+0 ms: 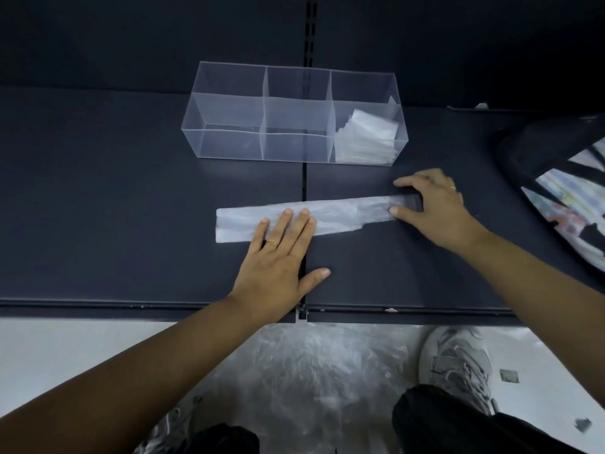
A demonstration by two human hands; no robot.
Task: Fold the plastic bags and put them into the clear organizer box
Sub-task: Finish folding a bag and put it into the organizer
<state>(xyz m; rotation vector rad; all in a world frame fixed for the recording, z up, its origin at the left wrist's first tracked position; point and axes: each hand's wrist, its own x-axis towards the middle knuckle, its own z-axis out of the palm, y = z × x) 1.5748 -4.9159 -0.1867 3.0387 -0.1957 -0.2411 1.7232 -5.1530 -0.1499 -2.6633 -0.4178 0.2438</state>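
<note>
Dark shelf [114, 208] — plastic bag [343, 209] folded flat, pale floor [65, 348]

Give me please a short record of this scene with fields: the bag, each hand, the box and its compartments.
bag: plastic bag folded into a long strip, flat on the dark shelf
left hand: left hand flat, fingers straight, pressing the strip's left part
right hand: right hand holds the strip's right end between thumb and fingers
box: clear organizer box behind the strip, three compartments side by side
contents: folded bags in the right compartment; the other two look empty
floor: crumpled plastic below the shelf edge
</note>
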